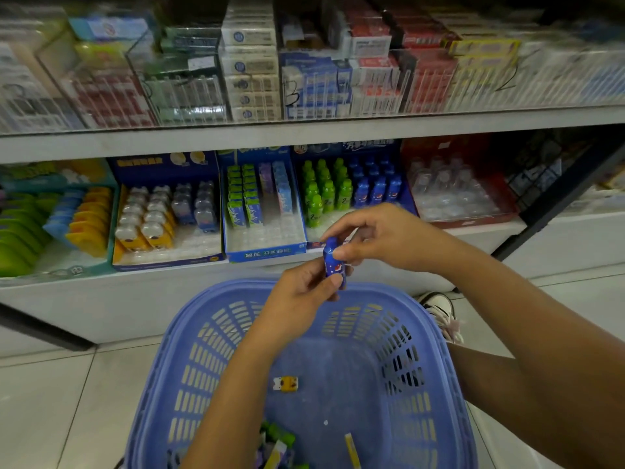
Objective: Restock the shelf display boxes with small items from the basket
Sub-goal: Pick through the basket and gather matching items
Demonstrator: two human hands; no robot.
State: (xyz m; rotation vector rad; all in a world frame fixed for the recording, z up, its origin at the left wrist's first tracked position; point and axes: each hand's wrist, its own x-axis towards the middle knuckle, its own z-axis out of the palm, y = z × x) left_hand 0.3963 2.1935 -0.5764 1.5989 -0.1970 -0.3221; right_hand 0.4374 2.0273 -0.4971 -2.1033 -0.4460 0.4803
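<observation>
both hands, left hand point(304, 286) and right hand point(378, 238), pinched a small blue bottle-shaped item point(334, 265); it looked light, stiff and smooth, best held around the body

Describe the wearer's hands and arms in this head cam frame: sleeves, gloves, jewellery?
Both the left hand and the right hand are bare: no gloves, rings, watch or wristbands visible. Both forearms are uncovered to the frame edge, with no sleeve in view. Fingernails look short and unpainted.
</observation>
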